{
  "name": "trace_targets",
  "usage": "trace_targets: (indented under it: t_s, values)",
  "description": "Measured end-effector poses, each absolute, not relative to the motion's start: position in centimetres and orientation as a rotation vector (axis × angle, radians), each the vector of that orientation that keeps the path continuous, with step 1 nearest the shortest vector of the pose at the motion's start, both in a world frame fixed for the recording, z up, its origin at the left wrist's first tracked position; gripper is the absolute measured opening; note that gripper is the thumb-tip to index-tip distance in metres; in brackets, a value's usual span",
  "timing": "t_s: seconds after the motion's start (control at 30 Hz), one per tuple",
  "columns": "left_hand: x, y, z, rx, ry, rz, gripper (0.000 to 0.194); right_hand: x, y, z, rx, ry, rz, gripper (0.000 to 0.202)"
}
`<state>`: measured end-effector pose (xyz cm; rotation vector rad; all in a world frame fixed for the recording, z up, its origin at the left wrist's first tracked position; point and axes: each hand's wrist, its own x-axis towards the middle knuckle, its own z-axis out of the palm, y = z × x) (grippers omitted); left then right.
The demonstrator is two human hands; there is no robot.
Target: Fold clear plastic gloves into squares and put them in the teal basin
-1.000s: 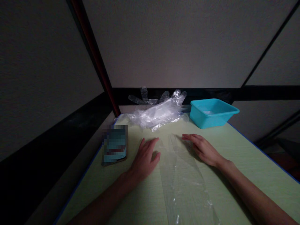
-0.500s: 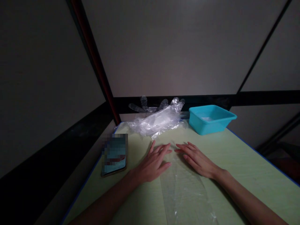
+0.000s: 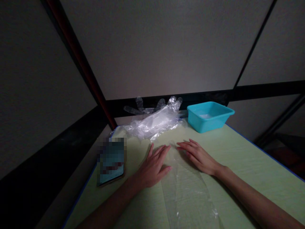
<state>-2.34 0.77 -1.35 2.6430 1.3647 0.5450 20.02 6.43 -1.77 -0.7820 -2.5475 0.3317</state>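
Note:
A thin, clear plastic film [image 3: 188, 194] lies flat on the table between my hands and runs toward me. Its far end narrows near my fingertips, and its exact shape is hard to make out. My left hand [image 3: 153, 167] rests palm down at its left edge, fingers spread and thumb pointing right. On the other side my right hand [image 3: 200, 157] reaches over the film's right edge with fingers stretched out. Neither hand grips anything. Beyond them lies a crumpled heap of clear disposable plastic gloves [image 3: 154, 122], some glove fingers sticking up against the wall.
A phone [image 3: 113, 163] with a partly pixelated screen leans at the table's left edge. At the back right stands a turquoise plastic basin [image 3: 207, 121] with something pale inside. The light green table [image 3: 247, 168] has a blue edge and meets grey wall panels [image 3: 162, 47].
My view has shifted slightly, so the table things appear further left. Both hands stay near the film's far end; the left fingers have moved a little, and the right fingers lie closer together.

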Motion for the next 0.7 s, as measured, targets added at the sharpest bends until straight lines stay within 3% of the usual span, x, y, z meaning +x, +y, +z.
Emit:
trace_targets:
  t_s: [0.23,0.43,0.5,0.63,0.7]
  values:
    - [-2.9,1.6,-2.8,2.518,1.61,1.043,0.043,21.7,7.9,-1.9,-0.893,-2.445,0.288,0.041]
    - [-2.8,1.6,-2.7,2.406,1.637,0.969,0.046,22.0,8.2,-2.0,-1.095,-2.265,0.355,0.036]
    - [-2.8,1.5,-2.4,2.252,1.561,1.068,0.046,21.7,8.0,-1.9,-1.067,-2.128,0.526,0.033]
    - [-2.4,1.3,-1.8,1.732,1.104,1.169,0.035,20.4,7.1,-1.4,-0.74,-1.788,1.267,0.029]
    - [-1.7,1.1,-1.8,1.445,0.847,1.146,0.039,19.7,6.7,-1.4,-0.602,-1.682,1.567,0.034]
